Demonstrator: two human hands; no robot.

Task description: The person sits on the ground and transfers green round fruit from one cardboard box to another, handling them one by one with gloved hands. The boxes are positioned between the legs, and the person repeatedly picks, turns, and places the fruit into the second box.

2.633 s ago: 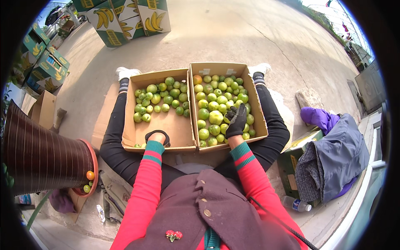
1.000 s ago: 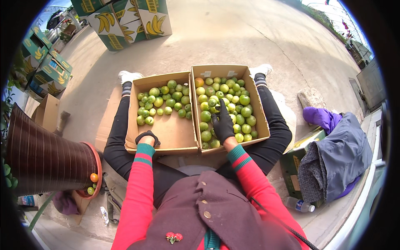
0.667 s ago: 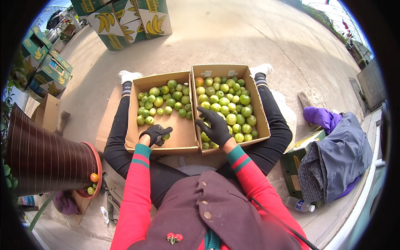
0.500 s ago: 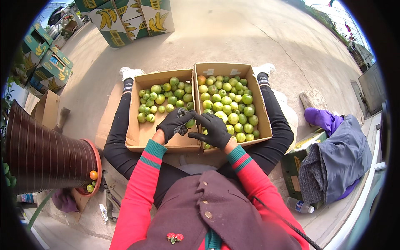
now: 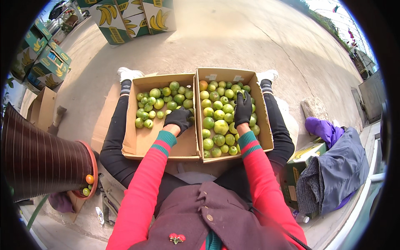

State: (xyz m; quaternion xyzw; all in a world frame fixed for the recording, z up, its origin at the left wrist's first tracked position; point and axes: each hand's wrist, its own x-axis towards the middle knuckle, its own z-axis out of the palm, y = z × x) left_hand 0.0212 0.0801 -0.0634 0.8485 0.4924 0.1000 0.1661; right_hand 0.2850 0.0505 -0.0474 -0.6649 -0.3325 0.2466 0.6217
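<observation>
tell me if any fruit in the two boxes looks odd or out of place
One stands out: an orange fruit in the far left corner of the right box, among green ones. A few fruits also sit at the mouth of the tipped dark bucket, outside both boxes.

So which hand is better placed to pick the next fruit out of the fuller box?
Probably the right hand. It already lies on the green fruit inside the right box, which is the fuller one. The left hand is over the left box, at the edge of its smaller pile, across the cardboard walls.
</observation>
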